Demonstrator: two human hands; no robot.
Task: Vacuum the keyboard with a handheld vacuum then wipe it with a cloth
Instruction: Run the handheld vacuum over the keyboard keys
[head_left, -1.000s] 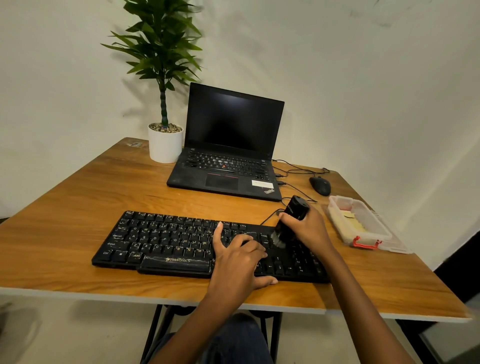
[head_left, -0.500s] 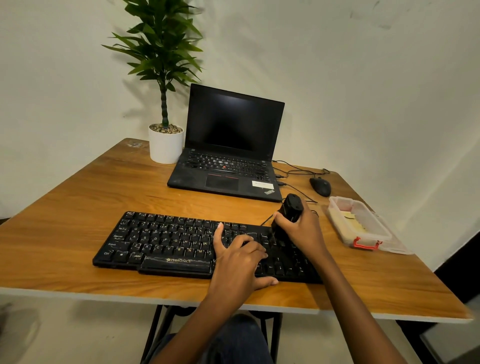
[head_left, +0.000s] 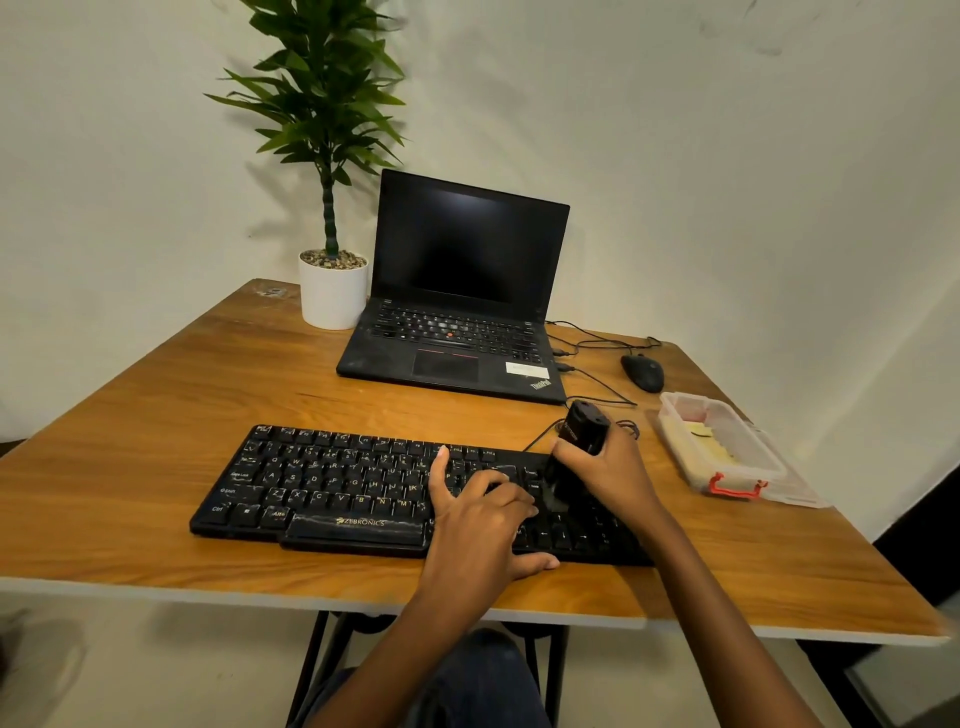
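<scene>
Overhead, head view only: black keyboard (head_left: 332, 483) lies flat along the near edge of a wooden table (head_left: 156, 415), its cable running off the far right corner. Right hand (head_left: 618, 475) wraps its fingers round a black handheld vacuum (head_left: 584, 431), a firm grip on the barrel. Vacuum stands nearly upright, top leaning slightly away from the person, lower end down on the keys at the right part of the keyboard (nozzle tip itself too dark to make out). Left hand (head_left: 478, 525) holds nothing; it rests on the keys just left of the vacuum, forefinger stretched forward, other fingers bent with tips on the keys, thumb lying on the table at the keyboard's front edge. Farther back: an open laptop (head_left: 457, 291), screen dark, cables leaving its right side. White pot (head_left: 332, 293) with a green plant (head_left: 322, 93) stands just left of the laptop, at the wall. Black mouse (head_left: 643, 372) sits right of the laptop. Clear plastic box (head_left: 722, 447) with a red latch lies near the table's right edge, beside the right hand but apart from it.
</scene>
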